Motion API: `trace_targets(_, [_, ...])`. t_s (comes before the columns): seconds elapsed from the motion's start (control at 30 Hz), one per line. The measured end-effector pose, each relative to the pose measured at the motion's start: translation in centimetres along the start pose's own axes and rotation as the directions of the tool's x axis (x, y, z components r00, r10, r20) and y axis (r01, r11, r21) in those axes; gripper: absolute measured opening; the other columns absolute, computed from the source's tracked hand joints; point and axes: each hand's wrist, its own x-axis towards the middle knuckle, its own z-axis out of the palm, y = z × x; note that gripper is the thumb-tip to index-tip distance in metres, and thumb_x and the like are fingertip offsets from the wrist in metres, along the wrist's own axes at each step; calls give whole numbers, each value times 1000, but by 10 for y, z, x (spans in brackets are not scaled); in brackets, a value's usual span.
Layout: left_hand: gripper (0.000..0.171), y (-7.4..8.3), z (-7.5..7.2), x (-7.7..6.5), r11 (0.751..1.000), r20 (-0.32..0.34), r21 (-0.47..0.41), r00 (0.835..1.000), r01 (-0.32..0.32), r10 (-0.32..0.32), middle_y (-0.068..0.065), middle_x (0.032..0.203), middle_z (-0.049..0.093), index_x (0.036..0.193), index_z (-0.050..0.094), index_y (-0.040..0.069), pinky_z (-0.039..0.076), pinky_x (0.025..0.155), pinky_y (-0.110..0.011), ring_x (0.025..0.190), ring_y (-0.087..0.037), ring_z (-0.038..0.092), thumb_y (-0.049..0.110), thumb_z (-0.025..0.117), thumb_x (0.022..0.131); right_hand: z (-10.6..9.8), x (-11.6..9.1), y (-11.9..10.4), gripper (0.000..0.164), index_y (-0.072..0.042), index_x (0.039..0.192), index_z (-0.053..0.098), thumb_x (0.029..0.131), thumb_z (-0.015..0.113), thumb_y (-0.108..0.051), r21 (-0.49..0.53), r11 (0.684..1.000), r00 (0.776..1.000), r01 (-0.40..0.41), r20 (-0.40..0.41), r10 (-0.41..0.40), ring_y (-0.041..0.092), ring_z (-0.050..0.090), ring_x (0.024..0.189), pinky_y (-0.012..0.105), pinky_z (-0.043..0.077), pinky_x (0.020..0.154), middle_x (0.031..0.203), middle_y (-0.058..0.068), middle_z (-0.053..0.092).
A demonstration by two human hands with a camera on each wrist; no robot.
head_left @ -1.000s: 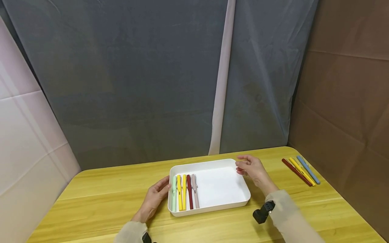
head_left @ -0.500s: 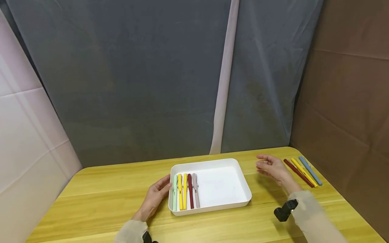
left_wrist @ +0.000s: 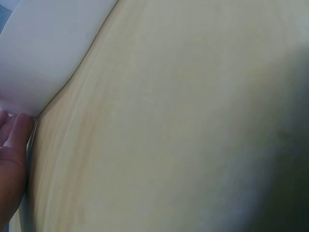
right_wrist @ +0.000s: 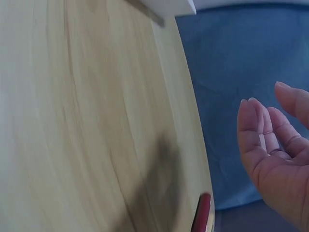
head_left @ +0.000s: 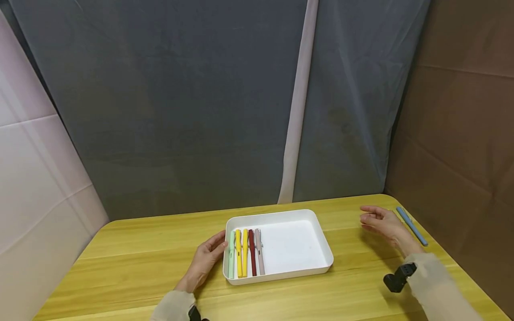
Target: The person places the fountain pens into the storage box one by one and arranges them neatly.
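Note:
A white tray (head_left: 291,245) stands on the table, its left part holding a row of upright-lying pens: mint green (head_left: 231,256), two yellow (head_left: 238,254), dark red (head_left: 252,254) and greyish pink (head_left: 259,252). My left hand (head_left: 205,258) rests against the tray's left wall, fingers touching it from outside, as the left wrist view also shows. Over the table's right side hovers my right hand (head_left: 387,227), thumb apart from loosely bent fingers, holding nothing. Beyond it lies a blue pen (head_left: 412,226). The right wrist view catches a red pen's end (right_wrist: 202,215) below the hand.
A wooden table (head_left: 132,254) bears everything. Dark grey cloth (head_left: 180,133) hangs behind it, brown cloth (head_left: 458,147) on the right, and pale cloth (head_left: 44,178) on the left. A black wrist camera (head_left: 397,278) sits on the right sleeve.
My right hand has moved right, from the tray's far right corner to the loose pens, and now hides the dark red and yellow ones in the head view. The left hand stays at the tray.

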Motion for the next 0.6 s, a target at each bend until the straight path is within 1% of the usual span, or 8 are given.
trace_targets(0.1, [51, 0, 1, 0, 1000, 1, 2, 1000, 12, -12, -23, 152, 40, 148, 39, -1, 45, 110, -36, 138, -36, 43, 9, 53, 100, -10, -3, 4, 50, 10, 138, 42, 96, 61, -9, -2, 1000, 1000, 9, 7, -9, 1, 63, 87, 18, 58, 82, 91, -13, 58])
trace_targets(0.2, [51, -1, 0, 0, 1000, 2, 2, 1000, 19, -19, -23, 153, 40, 148, 38, 0, 42, 111, -39, 139, -37, 43, 9, 53, 100, -21, -5, 7, 36, -2, 130, 53, 95, 61, -8, 21, 1000, 1000, 23, 8, -24, 0, 63, 86, 17, 58, 81, 92, -12, 59])
trace_targets(0.27, [51, -1, 0, 0, 1000, 3, 6, 1000, 16, -16, -24, 153, 39, 148, 38, -1, 42, 111, -40, 139, -37, 43, 10, 53, 100, -28, -5, 10, 24, -14, 118, 60, 95, 61, -6, 53, 998, 999, 30, 8, -30, -1, 63, 85, 16, 58, 79, 92, -14, 60])
trace_targets(0.33, [51, 0, 0, -1, 1000, 3, 8, 1000, 13, -13, -24, 153, 40, 148, 38, -1, 43, 111, -40, 139, -38, 43, 10, 53, 100, -34, -5, 12, 22, -22, 109, 61, 95, 61, -6, 74, 997, 1000, 29, 4, -29, -3, 63, 85, 16, 58, 79, 92, -16, 62])
trace_targets(0.4, [52, 1, -1, -2, 1000, 1, 14, 1000, 11, -11, -24, 152, 40, 148, 38, -1, 43, 111, -39, 139, -37, 43, 11, 54, 100, -40, -6, 12, 21, -19, 110, 61, 95, 61, -5, 88, 996, 1000, 14, 1, -14, -5, 63, 85, 15, 58, 78, 91, -20, 63])
trace_targets(0.43, [52, 1, -1, -3, 1000, 1, 13, 1000, 11, -11, -24, 153, 39, 148, 38, -1, 43, 111, -39, 139, -37, 43, 11, 54, 100, -43, -6, 13, 24, -13, 118, 60, 95, 61, -6, 85, 996, 1000, 3, 2, -3, -7, 63, 86, 15, 58, 78, 91, -22, 63])
trace_targets(0.53, [52, 1, -1, -3, 1000, -3, 13, 1000, 21, -21, -24, 153, 39, 148, 38, 0, 42, 111, -40, 139, -37, 42, 12, 54, 100, -50, -8, 13, 51, 11, 139, 40, 96, 60, -9, 36, 999, 999, -40, -12, 40, -10, 62, 85, 14, 58, 78, 91, -23, 61])
trace_targets(0.6, [52, 0, -1, -4, 1000, -4, 13, 1000, 26, -26, -23, 153, 39, 148, 38, 0, 42, 111, -40, 139, -37, 43, 12, 54, 100, -55, -9, 13, 63, 18, 144, 27, 97, 59, -11, -13, 997, 997, -72, -25, 71, -10, 61, 85, 13, 57, 79, 91, -22, 60])
